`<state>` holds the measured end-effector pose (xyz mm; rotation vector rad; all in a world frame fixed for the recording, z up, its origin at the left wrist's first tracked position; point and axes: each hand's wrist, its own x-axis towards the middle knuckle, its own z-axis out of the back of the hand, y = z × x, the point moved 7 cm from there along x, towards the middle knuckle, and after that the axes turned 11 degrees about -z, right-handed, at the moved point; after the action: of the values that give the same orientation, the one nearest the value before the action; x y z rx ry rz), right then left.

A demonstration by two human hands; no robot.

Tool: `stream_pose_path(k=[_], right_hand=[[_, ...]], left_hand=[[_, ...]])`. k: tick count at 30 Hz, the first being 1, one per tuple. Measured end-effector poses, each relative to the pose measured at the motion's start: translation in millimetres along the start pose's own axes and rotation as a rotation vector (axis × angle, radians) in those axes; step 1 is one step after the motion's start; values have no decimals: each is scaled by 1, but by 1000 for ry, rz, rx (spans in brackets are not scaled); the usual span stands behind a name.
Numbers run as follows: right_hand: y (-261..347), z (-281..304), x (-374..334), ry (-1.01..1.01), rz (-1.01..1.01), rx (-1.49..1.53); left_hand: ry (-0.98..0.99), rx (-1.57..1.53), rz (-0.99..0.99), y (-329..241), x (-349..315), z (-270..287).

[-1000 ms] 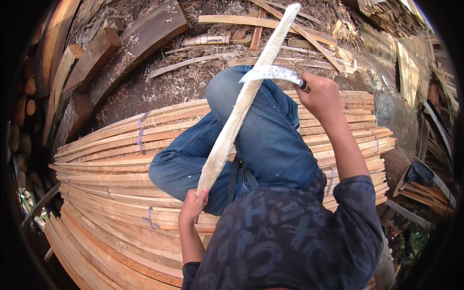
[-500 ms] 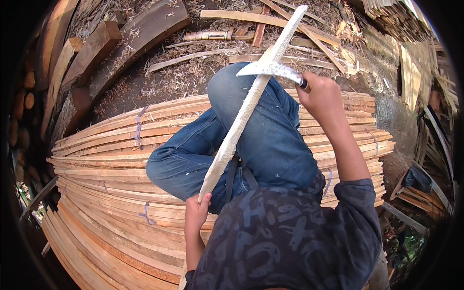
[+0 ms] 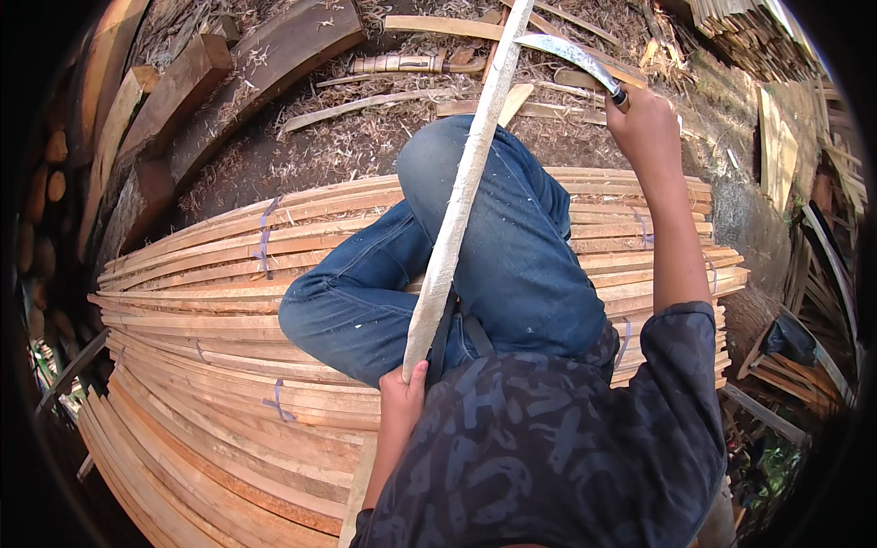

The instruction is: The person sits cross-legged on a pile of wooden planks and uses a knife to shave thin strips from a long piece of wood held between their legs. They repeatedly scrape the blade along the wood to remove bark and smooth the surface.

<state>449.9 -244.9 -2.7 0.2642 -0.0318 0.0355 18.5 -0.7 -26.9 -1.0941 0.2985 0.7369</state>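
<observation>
My left hand (image 3: 402, 388) is closed round the near end of a long, pale, rough-surfaced wooden stick (image 3: 461, 201). The stick slants away across my raised knee and past the upper edge of the view. My right hand (image 3: 642, 126), at the upper right, grips the dark handle of a curved knife (image 3: 571, 57). Its whitish blade points left, and the tip lies at or very near the stick's far part; contact cannot be made out. A pale pointed piece of wood (image 3: 514, 104) shows just beyond the knee.
Beneath my crossed legs lie bundles of wooden slats (image 3: 210, 365) bound with purple ties. Shavings cover the ground ahead, where a wooden knife sheath (image 3: 397, 64) and loose strips (image 3: 365, 108) lie. Thick dark beams (image 3: 265, 78) stand at the left; stacked boards (image 3: 749, 36) at the far right.
My right hand has moved the knife outward along the stick, up and to the right. The stick has turned steeper and slid farther away at its far end; my left hand has shifted slightly right.
</observation>
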Motion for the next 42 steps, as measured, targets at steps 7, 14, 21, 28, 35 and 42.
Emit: stream_pose_path(k=[7,14,21,28,35,42], right_hand=[[67,-17,-53,168,237,55],[15,-20,45,27,-9,45],[73,-27,-2,213,181,2],[-69,-45,102,168,-366,74],[48,-67,-78,738,-363,1617],[89,-39,-87,753,-356,1672]], left_hand=[[61,-79,62,5,1,-4],[42,-54,60,10,-3,-1],[73,-133,125,19,-5,-6],[59,-1,57,20,2,3],[267,334,-48,-13,18,9],[145,565,-565,-140,27,62]])
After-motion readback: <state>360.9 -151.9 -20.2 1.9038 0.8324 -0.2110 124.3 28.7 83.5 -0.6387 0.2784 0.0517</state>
